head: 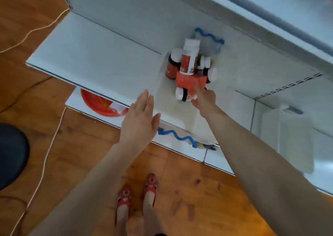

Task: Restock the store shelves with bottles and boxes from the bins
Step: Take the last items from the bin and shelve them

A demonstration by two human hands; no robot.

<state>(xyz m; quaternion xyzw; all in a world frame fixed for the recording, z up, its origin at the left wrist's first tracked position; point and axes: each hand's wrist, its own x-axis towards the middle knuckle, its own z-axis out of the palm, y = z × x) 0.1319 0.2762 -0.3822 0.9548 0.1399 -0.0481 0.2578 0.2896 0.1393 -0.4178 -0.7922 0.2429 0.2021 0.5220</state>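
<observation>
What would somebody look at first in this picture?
The bright pile of white-capped bottles and a red box in the middle of the white shelf. The right hand pinches a small lying bottle at the pile's front, while the left hand hovers open by the shelf edge. Red shoes stand on the wooden floor below.

The shelf (90, 55) is plain white, above an orange-brown wooden floor (189, 181) with darker grain and knots. The box (189, 81) is orange-red. The tall bottle (189, 59) has a white cap and red label, the squat bottle (171, 68) a white cap and dark red body, and the lying bottle (184, 94) a white cap and black band. The clear bin (210, 36) has a wavy blue rim. The shoes (124, 197) and basin (100, 104) are red, the cord (45, 163) cream, the stool (10, 154) black.
</observation>
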